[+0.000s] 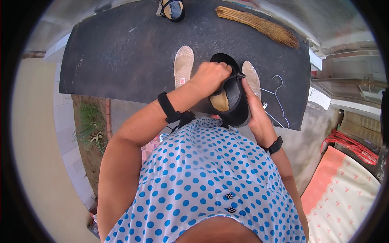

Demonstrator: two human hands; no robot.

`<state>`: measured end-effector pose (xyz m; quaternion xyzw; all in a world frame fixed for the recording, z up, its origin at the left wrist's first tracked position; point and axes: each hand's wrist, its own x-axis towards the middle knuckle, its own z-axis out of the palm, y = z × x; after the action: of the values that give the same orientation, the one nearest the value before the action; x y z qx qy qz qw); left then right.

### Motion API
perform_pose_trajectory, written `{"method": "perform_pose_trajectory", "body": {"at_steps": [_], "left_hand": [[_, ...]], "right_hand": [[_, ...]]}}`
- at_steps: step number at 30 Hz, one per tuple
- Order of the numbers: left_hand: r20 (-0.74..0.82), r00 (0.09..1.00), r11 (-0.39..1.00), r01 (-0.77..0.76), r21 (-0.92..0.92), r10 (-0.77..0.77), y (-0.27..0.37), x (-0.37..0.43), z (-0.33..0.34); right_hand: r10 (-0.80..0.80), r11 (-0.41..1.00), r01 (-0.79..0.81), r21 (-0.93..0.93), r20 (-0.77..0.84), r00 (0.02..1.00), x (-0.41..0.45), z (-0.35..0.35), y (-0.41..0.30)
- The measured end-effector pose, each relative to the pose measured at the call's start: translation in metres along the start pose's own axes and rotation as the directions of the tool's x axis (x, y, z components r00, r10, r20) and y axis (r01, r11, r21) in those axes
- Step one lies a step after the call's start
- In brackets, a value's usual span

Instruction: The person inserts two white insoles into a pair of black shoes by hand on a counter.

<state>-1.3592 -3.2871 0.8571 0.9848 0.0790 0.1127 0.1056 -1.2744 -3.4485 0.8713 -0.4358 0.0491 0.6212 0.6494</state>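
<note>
I hold a black strapped shoe in front of my waist, its insole and grey lining showing through the opening. My left hand has its fingers curled over the shoe's upper near the far end; what the fingertips grip is hidden. Along the shoe's right side my right hand supports it, thumb up by the strap's small buckle. On the dark tabletop, one woven beige insole lies beyond my left forearm. The second insole lies just right of the shoe, partly behind my right hand.
The dark table also bears another black shoe at the far edge, a straw hand broom at the far right and a wire hanger at the right. Below right are a pink-and-white patterned cloth and red cord.
</note>
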Motion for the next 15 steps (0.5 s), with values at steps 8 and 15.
{"method": "perform_pose_trajectory", "body": {"at_steps": [8, 15], "left_hand": [[-0.023, 0.999, 0.998, 0.028, -0.059, -0.03, -0.001, -0.008, -0.003], [-0.27, 0.949, 0.838, -0.012, -0.545, -0.162, 0.007, -0.006, 0.001]], "right_hand": [[0.01, 0.993, -0.017, 0.113, 0.063, 0.998, 0.011, -0.015, 0.003], [-0.079, 0.989, 0.08, 0.128, -0.014, 0.997, 0.01, -0.023, 0.005]]}}
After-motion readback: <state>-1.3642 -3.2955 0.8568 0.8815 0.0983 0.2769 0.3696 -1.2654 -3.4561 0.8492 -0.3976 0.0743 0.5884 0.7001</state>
